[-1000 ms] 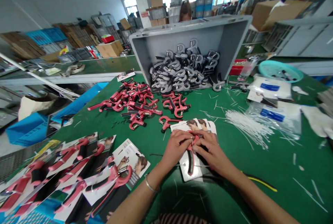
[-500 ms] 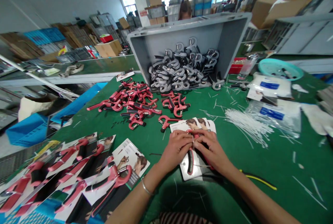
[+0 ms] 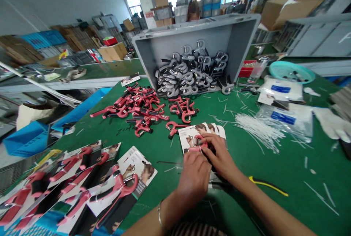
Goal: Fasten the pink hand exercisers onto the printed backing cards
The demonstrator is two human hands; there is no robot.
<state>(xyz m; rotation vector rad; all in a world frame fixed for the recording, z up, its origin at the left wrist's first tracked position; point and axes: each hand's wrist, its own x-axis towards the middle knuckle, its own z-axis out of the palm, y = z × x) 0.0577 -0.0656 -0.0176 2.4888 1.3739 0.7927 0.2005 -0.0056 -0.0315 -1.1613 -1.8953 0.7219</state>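
A red hand gripper with a metal spring lies on a white printed backing card in front of me. My right hand rests over its right side, fingers bent and pressed onto the hand gripper and card. Curled into a fist, my left hand covers the lower part of the card. What its fingers hold is hidden; a bit of white cable tie shows beside the fingertips. More backing cards lie under this one. Beyond the card are loose red hand grippers.
A grey crate on its side holds grey hand grippers. Red ones are piled left of it. Carded hand grippers lie at near left. White cable ties, plastic bags and yellow-handled pliers lie right.
My left hand has moved down and toward me, turning into a fist over the lower card. The hand gripper's spring end is now uncovered. My right hand stays on it.
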